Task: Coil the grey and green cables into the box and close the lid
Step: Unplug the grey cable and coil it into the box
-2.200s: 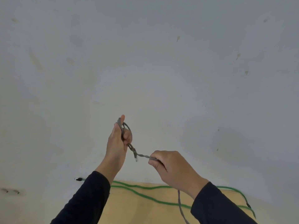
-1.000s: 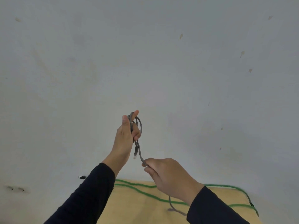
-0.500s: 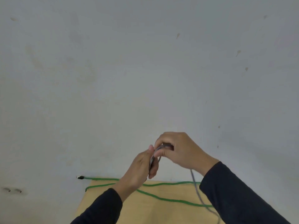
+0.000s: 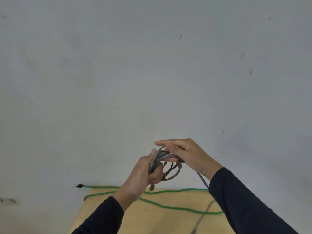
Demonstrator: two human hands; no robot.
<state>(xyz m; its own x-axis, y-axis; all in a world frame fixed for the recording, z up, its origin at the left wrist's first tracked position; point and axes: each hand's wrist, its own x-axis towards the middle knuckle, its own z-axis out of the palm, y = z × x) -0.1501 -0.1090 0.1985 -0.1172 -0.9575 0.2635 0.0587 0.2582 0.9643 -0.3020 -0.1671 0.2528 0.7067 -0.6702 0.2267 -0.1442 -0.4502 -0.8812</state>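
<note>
The grey cable [image 4: 170, 173] hangs in several loops in front of the wall, its plug dangling below. My left hand [image 4: 143, 176] is shut around the bundled loops. My right hand [image 4: 187, 154] pinches the cable at the top of the coil, and the loose grey end runs down past my right sleeve onto the table. The green cable [image 4: 162, 206] lies in long curves across the wooden table [image 4: 104, 213], with its black plug [image 4: 79, 185] off the table's far left corner. No box is in view.
A pale grey wall [image 4: 152, 73] with small marks fills most of the view just behind the table. The table's left edge runs diagonally at the lower left. My dark sleeves cover the lower part of the view.
My hands came together from a spread position and dropped lower. The grey coil has grown from one small loop to several loops. My right hand moved up onto the coil.
</note>
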